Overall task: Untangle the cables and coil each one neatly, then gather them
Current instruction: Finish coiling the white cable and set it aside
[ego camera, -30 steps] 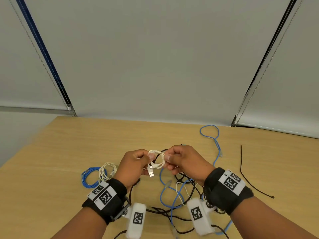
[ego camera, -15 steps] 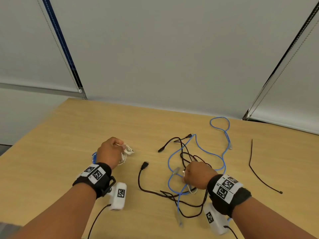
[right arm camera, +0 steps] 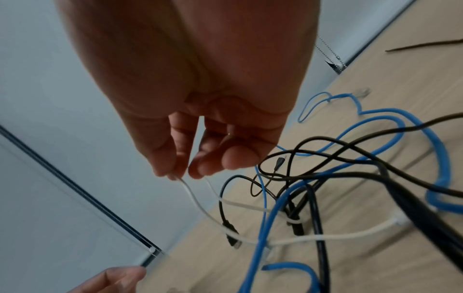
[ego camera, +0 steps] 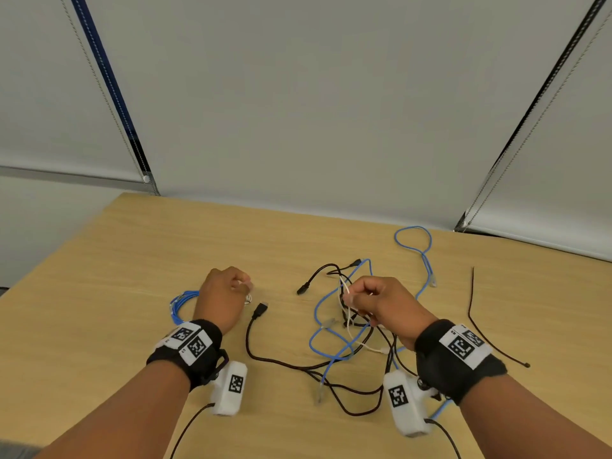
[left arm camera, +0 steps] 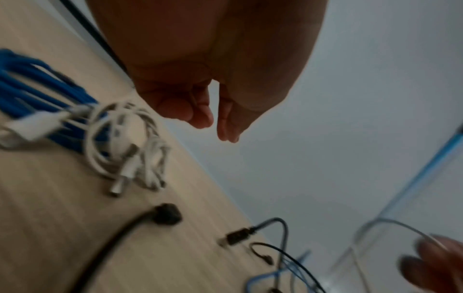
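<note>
Now the right hand (ego camera: 381, 304) pinches a white cable (right arm camera: 313, 236); left hand (ego camera: 220, 298) loosely curled, empty.

Both forearms reach in from the bottom of the frame, each with a black wrist strap. The left hand (ego camera: 222, 298) sits left of centre, knuckles up, fingers loosely curled and holding nothing. The right hand (ego camera: 381, 301) is right of centre, raised a little, thumb and fingertips (right arm camera: 172, 168) pinching a thin white cable (right arm camera: 250, 236).
</note>
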### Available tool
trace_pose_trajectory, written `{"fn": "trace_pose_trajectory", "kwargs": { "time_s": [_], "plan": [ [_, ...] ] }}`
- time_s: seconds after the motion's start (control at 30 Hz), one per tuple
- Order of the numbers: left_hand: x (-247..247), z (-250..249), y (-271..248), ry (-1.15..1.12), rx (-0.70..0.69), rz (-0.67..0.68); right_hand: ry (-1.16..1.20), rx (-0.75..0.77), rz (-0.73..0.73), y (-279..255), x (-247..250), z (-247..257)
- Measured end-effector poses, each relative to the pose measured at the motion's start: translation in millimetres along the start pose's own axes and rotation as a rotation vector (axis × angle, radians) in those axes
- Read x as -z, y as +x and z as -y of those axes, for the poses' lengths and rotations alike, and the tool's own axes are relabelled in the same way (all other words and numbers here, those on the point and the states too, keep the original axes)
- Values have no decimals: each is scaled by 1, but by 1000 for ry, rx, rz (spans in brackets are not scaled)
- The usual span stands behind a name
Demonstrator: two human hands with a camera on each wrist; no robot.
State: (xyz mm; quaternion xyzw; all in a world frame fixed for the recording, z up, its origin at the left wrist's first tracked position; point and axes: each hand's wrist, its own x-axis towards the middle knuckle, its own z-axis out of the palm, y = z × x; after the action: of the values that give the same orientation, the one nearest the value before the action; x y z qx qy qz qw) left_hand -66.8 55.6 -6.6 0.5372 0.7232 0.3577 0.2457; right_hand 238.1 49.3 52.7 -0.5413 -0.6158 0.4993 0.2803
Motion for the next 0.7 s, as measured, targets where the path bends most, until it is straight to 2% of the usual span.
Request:
{"fn": "trace_pose_trajectory", "kwargs": {
  "time_s": [0.1, 0.17, 0.27, 0.33, 0.4, 0.53, 0.7],
  "plan": [
    [-17, -31, -18, -91, -159, 211, 156, 33, -3, -1, 3, 9],
    [-28, -53, -33, -173, -209, 395, 221, 71, 7, -1, 6, 18],
    [-41, -85, -43, -322, -273, 546, 204, 155, 56, -3, 9, 33],
    [-45, -105, -43, -440, -291, 549, 215, 215, 86, -6, 9, 42],
    [-45, -118, -37, -487, -299, 494, 314, 252, 58, -8, 14, 51],
    [-36, -123, -20, -447, -307, 321, 572, 283, 3, -11, 30, 67],
    [-35, -118, -11, -289, -363, 284, 807, 301, -67, -14, 49, 74]
  ]
}}
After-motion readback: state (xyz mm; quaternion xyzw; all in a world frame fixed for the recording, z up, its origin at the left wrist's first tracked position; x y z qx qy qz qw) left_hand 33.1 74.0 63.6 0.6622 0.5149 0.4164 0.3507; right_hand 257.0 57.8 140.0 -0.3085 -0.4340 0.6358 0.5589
